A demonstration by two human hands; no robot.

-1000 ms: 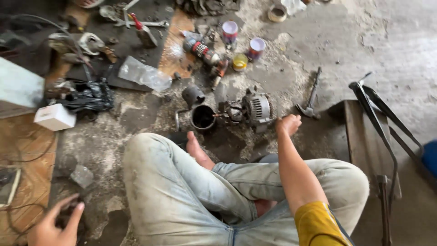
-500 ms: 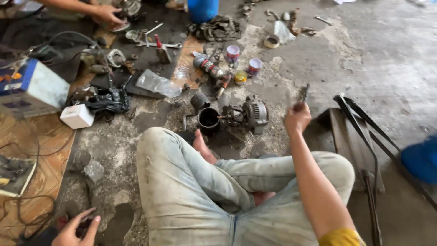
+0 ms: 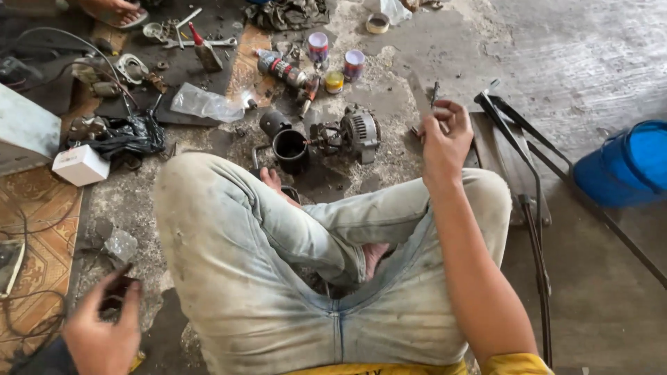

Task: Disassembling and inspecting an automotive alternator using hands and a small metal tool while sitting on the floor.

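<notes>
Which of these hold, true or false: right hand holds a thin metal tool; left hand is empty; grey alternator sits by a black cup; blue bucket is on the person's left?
1. The right hand holds a thin grey metal tool. True.
2. The left hand is empty. False: it grips a small dark object.
3. The grey ribbed metal alternator sits beside the round black cup. True.
4. The blue plastic bucket is on the person's left. False: it is on their right.

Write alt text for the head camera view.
A person sitting cross-legged on a dirty concrete floor lifts a thin metal tool in the right hand; the left hand holds a small dark object. An alternator lies ahead.
</notes>
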